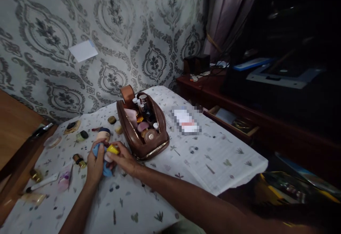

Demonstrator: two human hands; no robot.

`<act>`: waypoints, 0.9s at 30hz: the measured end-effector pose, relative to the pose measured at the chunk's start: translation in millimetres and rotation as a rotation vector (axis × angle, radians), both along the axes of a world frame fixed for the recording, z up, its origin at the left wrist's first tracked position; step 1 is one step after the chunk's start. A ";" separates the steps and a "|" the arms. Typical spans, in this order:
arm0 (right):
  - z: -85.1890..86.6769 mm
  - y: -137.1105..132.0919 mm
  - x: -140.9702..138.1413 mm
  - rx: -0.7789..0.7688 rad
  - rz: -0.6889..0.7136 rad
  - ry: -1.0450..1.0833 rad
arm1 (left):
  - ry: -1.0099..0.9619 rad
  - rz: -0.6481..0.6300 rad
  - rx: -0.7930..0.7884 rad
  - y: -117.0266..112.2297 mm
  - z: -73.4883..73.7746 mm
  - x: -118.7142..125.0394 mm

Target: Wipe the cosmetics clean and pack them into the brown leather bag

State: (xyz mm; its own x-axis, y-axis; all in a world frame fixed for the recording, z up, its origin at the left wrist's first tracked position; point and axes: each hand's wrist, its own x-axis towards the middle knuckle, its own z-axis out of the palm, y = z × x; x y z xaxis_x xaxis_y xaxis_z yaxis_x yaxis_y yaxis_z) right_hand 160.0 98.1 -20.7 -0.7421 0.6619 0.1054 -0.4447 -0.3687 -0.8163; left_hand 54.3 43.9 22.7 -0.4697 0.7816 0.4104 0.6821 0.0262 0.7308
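Left hand (pixel 94 164): fingers curled shut round a crumpled blue cloth (pixel 106 172). Right hand (pixel 123 159): touching the left, fingertips pinched on a small white bottle with yellow cap (pixel 113 149), pressed into the cloth. Bottle between both hands, cap tilted toward the far right, body mostly hidden by cloth and fingers. Both hands low over the left half of a table under a white cloth printed with small plants (pixel 213 159), nearer the front edge than the back.

Just beyond the right hand, close by: open brown leather toiletry bag (pixel 149 148), zip undone, packed with jars, tubes and a pink puff. Just behind the left hand: small cream jar with dark lid (pixel 103 133). Left of the left hand: short gold-capped brown bottle (pixel 79 160), lying down. Farther toward the left edge: pale bottle with black cap (pixel 82 135) and clear round dish (pixel 52 141); long white tube (pixel 42 183) near the front-left corner. Round gold compact (pixel 112 119) behind the bag's left side. Blurred white packet (pixel 185 121) right of the bag, toward the back-right corner. Off the table on the right: dark wooden sideboard with an open drawer (pixel 230 122).
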 end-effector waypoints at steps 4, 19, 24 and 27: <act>0.9 4.9 3.0 -0.030 -0.077 -0.082 | 0.370 -0.176 0.100 -7.0 -11.9 -1.2; 13.4 3.8 17.0 -0.026 0.094 -0.152 | 0.635 -0.126 0.038 -17.6 -25.1 -23.2; 16.7 -0.3 18.4 -0.134 0.095 -0.109 | 0.547 -0.125 -0.032 -17.9 -21.3 -23.4; 15.9 -2.3 17.3 -0.135 0.081 -0.081 | 0.375 -0.096 -0.058 -18.8 -17.8 -20.9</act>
